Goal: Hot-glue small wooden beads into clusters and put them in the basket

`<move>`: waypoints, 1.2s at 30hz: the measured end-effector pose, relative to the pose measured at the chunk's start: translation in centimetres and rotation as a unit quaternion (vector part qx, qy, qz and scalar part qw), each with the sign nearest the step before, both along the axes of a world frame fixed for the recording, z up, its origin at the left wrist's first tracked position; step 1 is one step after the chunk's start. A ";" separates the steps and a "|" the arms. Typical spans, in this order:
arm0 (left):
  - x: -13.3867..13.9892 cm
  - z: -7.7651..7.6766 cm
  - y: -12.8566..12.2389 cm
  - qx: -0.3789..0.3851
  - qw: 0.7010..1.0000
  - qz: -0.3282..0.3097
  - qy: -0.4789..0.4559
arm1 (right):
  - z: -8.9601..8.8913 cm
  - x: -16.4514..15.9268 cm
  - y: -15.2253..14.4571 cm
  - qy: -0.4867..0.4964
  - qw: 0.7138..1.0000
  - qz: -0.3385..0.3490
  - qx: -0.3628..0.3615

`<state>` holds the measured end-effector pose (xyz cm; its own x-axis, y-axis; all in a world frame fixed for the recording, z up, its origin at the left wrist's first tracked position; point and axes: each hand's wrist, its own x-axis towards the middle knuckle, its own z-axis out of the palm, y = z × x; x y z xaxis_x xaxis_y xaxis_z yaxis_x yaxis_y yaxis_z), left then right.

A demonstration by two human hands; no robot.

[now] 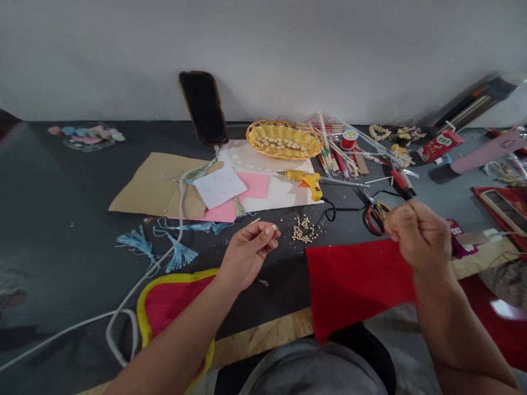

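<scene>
My left hand (250,251) is closed, pinching a small pale bead (274,226) between thumb and fingers. A little to its right, a loose pile of similar beads (303,230) lies on the dark table. My right hand (422,233) is raised above the right end of a red cloth (358,274), its fingers curled tight; whatever they grip, if anything, cannot be made out. Close behind that hand lie scissors (374,217) with red and yellow handles. A yellow glue gun (304,181) rests on white paper beyond the bead pile.
A yellow wicker basket (284,154) holding pale beads stands near the wall. Blue tassels (181,255) and a white cable (123,302) lie on the left. A phone (205,107) leans on the wall. Sticks (341,159), a thread spool (349,139) and a pink bottle (488,152) are to the right.
</scene>
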<state>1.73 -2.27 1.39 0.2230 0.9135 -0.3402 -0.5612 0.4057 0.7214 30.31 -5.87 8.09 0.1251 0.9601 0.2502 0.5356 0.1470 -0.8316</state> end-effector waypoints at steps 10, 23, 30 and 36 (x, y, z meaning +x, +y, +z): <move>-0.3 0.2 0.5 -0.005 0.999 0.031 0.003 | -4.1 -1.2 -0.7 -0.237 0.938 0.223 -0.120; -0.1 0.3 0.2 0.004 1.000 -0.010 0.001 | -8.1 -4.6 2.3 -0.351 0.909 0.218 -0.061; 0.2 0.0 -0.3 0.004 0.999 -0.043 0.031 | -6.5 -6.2 1.8 -0.256 0.945 0.203 0.007; 0.4 0.4 -0.9 0.001 0.996 -0.069 0.055 | -4.4 -9.9 1.9 -0.048 0.978 0.177 0.095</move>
<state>2.10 -3.14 1.77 0.3082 0.8772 -0.3682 -0.4174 0.4724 0.7763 20.38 -3.96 3.66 -0.2398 0.8741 0.4225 0.4968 0.4844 -0.7201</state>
